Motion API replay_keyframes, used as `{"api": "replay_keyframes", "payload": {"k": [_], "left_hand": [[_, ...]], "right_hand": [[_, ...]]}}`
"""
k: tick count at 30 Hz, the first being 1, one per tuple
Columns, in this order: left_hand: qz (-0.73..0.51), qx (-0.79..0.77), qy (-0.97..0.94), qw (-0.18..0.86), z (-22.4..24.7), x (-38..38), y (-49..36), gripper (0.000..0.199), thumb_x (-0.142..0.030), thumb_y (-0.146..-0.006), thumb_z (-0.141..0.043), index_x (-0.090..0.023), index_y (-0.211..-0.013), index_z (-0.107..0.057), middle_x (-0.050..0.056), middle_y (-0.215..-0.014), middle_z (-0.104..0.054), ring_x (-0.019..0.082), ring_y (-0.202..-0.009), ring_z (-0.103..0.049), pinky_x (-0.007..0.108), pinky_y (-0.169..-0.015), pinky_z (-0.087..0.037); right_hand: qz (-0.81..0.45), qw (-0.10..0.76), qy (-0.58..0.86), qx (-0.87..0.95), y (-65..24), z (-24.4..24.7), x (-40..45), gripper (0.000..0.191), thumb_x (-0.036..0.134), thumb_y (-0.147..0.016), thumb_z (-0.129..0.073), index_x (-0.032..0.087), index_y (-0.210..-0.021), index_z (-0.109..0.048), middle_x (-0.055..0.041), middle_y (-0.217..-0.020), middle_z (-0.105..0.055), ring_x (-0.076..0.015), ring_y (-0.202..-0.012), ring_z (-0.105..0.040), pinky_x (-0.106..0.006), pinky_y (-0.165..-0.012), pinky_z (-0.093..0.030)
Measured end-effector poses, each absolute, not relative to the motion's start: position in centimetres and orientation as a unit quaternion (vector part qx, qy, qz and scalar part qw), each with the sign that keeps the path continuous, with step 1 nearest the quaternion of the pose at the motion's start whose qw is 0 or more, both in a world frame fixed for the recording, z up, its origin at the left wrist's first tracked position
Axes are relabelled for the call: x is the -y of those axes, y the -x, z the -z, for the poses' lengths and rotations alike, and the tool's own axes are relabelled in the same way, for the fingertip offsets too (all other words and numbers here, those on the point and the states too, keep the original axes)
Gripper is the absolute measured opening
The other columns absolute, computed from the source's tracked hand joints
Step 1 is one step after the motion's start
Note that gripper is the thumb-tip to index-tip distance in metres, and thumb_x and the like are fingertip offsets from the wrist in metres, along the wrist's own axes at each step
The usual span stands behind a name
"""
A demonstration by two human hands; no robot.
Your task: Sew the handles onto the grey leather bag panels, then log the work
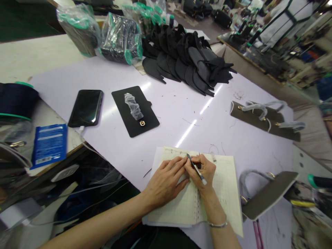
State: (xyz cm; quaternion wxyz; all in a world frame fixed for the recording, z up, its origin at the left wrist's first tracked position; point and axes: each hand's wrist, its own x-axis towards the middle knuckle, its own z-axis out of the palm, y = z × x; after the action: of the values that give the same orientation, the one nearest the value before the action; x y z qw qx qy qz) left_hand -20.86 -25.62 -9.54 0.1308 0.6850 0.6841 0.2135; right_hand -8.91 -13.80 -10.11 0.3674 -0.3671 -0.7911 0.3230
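An open spiral notebook with yellowish lined pages lies at the near edge of the white table. My left hand rests flat on its left page, fingers stretched toward the upper part. In my right hand is a pen, gripped between thumb and fingers, its tip on the page close to my left fingertips. Small handwriting runs along the top of the left page. The bracelet circles my right wrist.
A black panel with a wrapped strap and a charging phone lie to the left. Black cut pieces are piled at the back, beside plastic-wrapped thread spools. Olive pieces with handles and an olive bag part sit right.
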Motion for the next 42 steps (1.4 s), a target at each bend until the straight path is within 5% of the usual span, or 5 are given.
{"api": "replay_keyframes", "payload": {"k": [18,31,42], "left_hand": [[-0.22,-0.683,-0.686,0.12,9.6,25.6,21.0,0.052,-0.038,-0.099,-0.048,-0.014,-0.145,-0.042,0.006,-0.15,-0.047,0.026,-0.136,-0.04,0.043,-0.107,-0.039],[-0.202,-0.687,-0.684,0.143,9.4,25.4,20.8,0.054,-0.038,-0.099,-0.046,-0.019,-0.148,-0.039,0.003,-0.155,-0.041,0.025,-0.137,-0.037,0.043,-0.106,-0.038],[-0.19,-0.685,-0.692,0.127,9.4,25.5,20.8,0.053,-0.039,-0.101,-0.041,-0.018,-0.149,-0.038,0.002,-0.156,-0.038,0.027,-0.137,-0.037,0.045,-0.106,-0.037]], "right_hand": [[-0.338,0.381,0.381,0.772,8.6,10.3,13.8,0.015,0.015,-0.071,-0.073,0.019,-0.068,-0.059,0.0033,-0.069,-0.064,-0.0101,-0.056,-0.056,-0.023,-0.053,-0.045],[-0.265,0.437,0.346,0.787,8.2,10.6,13.8,0.024,0.011,-0.075,-0.073,0.022,-0.095,-0.064,-0.0005,-0.092,-0.07,-0.0138,-0.082,-0.067,-0.026,-0.078,-0.055],[-0.242,0.453,0.352,0.782,8.0,10.8,14.0,0.021,0.013,-0.072,-0.074,0.02,-0.089,-0.065,-0.0023,-0.085,-0.07,-0.0192,-0.082,-0.069,-0.033,-0.079,-0.059]]}}
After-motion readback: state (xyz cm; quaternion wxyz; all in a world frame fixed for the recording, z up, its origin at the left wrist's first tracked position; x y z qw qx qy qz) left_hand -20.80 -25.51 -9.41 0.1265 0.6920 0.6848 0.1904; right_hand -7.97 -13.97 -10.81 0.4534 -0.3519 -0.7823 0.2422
